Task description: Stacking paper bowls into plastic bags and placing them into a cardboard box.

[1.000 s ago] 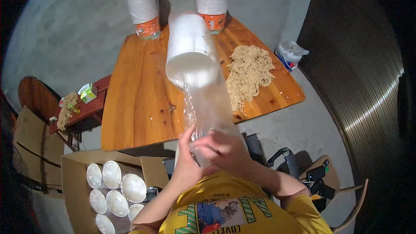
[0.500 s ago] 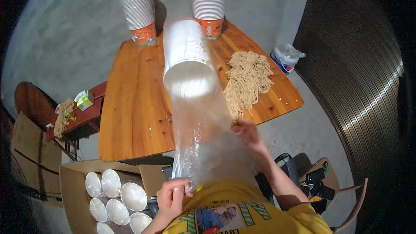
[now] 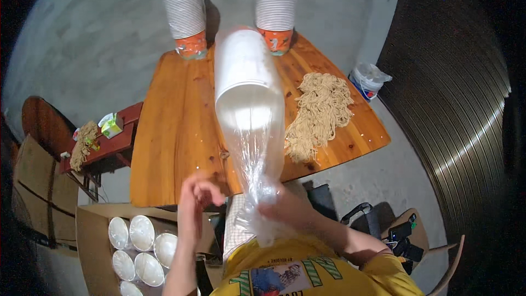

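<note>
A stack of white paper tubs (image 3: 245, 63) lies on its side on the wooden table, its open mouth facing me, inside a clear plastic bag (image 3: 255, 148). The bag's loose end is bunched into a twisted neck that hangs past the table's near edge. My right hand (image 3: 276, 204), somewhat blurred, is closed around this neck. To the left of the bag, my left hand (image 3: 198, 200) is raised apart from it, fingers loosely bent and separated, holding nothing.
Two tall wrapped tub stacks (image 3: 186, 11) with orange bottoms stand at the wooden table's (image 3: 175, 131) far edge. Tan strands (image 3: 320, 115) lie heaped on the right. A cardboard box (image 3: 90, 241) of wrapped tub stacks sits lower left. A white bucket (image 3: 368, 81) stands beyond the table.
The bag's wide-spread opening is now gathered into a narrow neck. My left hand let go of its edge and rose; my right hand moved left and down onto the neck.
</note>
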`<state>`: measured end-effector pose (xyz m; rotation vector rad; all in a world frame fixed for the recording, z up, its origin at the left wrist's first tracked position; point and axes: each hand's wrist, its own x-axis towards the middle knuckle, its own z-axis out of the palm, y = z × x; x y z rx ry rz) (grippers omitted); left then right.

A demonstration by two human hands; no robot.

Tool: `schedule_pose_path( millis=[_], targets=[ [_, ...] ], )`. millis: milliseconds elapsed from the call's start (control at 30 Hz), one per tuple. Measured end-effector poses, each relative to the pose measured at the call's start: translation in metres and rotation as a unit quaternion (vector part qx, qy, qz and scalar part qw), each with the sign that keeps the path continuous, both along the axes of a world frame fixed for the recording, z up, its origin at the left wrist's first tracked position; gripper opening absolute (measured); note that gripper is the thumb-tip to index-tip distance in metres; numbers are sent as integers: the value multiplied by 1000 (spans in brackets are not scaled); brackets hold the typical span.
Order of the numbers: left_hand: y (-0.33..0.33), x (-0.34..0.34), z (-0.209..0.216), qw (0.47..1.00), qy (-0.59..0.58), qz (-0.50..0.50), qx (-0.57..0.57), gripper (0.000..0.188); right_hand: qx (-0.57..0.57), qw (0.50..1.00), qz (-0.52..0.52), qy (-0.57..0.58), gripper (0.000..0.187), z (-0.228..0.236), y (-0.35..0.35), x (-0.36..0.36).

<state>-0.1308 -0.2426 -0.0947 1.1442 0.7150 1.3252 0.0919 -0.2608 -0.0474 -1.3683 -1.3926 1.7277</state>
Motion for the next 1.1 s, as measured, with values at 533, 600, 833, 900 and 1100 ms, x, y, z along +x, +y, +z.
schedule_pose_path(
  millis=[533, 600, 833, 900, 1100],
  targets=[
    [113, 99, 3, 980, 125, -61, -139, 44, 496, 782, 204, -319, 30, -86, 21, 3],
    [118, 93, -6, 978, 171, -50, -107, 39, 377, 855, 207, -288, 27, -37, 21, 13],
    [122, 88, -21, 948, 315, 46, 27, 31, 140, 967, -79, 197, 42, -64, 115, 68],
    [115, 92, -4, 913, 401, 73, 3, 27, 201, 973, -32, 105, 41, -44, 135, 63],
    [85, 96, 27, 917, 393, 63, 5, 30, 221, 955, 75, 181, 39, -18, 130, 10]
  ],
)
